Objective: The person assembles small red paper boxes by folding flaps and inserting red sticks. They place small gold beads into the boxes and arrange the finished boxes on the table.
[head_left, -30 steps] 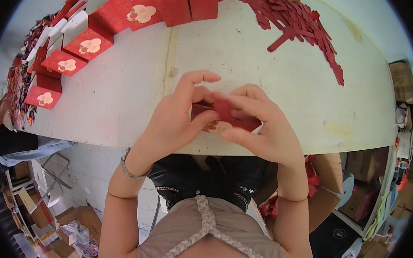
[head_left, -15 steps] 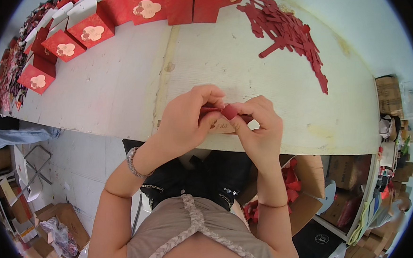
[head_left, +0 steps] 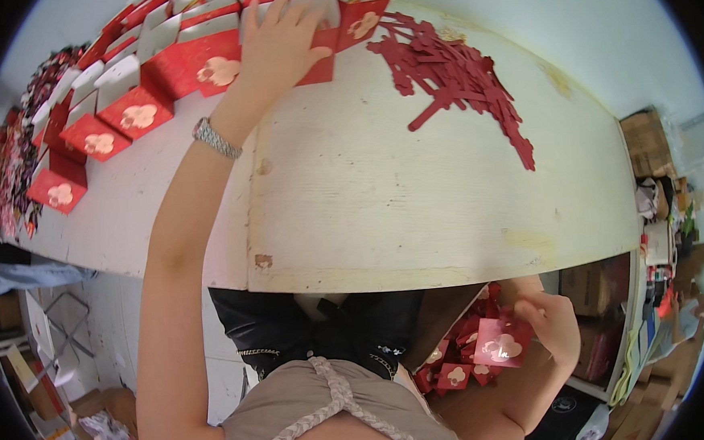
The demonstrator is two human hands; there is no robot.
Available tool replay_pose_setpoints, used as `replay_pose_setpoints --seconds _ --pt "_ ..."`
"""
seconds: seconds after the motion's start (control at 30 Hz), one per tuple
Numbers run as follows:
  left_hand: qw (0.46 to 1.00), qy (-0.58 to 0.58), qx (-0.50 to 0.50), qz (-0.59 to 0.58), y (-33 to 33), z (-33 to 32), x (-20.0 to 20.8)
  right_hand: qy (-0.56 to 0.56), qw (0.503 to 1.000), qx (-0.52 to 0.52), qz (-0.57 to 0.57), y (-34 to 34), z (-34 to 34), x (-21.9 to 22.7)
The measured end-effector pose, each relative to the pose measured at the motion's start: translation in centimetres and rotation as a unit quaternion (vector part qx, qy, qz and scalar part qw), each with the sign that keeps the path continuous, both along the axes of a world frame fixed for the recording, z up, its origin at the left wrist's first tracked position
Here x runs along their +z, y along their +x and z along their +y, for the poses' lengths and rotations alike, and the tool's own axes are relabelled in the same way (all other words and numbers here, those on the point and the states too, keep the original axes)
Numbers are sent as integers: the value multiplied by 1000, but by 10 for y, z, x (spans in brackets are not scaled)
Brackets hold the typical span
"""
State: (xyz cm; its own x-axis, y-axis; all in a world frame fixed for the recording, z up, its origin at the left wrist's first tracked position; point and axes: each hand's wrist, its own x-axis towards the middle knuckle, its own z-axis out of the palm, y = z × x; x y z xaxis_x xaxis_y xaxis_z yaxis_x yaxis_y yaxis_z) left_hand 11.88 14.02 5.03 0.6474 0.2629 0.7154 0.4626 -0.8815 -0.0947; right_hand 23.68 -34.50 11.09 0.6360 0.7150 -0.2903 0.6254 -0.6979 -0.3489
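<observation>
At the far side of the table, my left hand (head_left: 281, 48) is stretched over a row of red paper boxes (head_left: 218, 67) with pale flower-shaped labels and white insides. Its fingers are spread and appear to touch one of the boxes; what lies under the palm is hidden. Low on the right, my right hand (head_left: 553, 325), slightly blurred, pinches the corner of a small red paper box (head_left: 501, 344) with a flower label. That box hangs over an open cardboard carton (head_left: 521, 290), where several similar red boxes (head_left: 454, 375) lie loose.
A pile of dark red strips (head_left: 456, 72) lies on the right of the white table (head_left: 350, 196). Small wrapped pieces (head_left: 21, 151) are heaped at the far left. A folding chair frame (head_left: 68, 318) and another carton (head_left: 110, 408) stand on the floor at left.
Both hands were together at the table's front edge, working on a red box and strip. The left has reached away to the box row; the right has carried a red box down over the carton.
</observation>
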Motion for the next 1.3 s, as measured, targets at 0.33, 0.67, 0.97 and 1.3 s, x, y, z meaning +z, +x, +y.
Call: replay_pose_setpoints --seconds 0.33,0.67,0.97,1.3 --pt "998 22 -25 -52 10 -7 -29 267 959 20 -90 188 235 -64" --pt "935 -252 -236 83 -8 -82 -75 171 965 -176 -90 374 463 -136" --pt "889 -356 -284 46 -10 -76 -91 614 778 -46 125 278 393 -67" --pt "424 -818 -363 -140 23 -108 -62 511 750 361 -213 53 248 -111"
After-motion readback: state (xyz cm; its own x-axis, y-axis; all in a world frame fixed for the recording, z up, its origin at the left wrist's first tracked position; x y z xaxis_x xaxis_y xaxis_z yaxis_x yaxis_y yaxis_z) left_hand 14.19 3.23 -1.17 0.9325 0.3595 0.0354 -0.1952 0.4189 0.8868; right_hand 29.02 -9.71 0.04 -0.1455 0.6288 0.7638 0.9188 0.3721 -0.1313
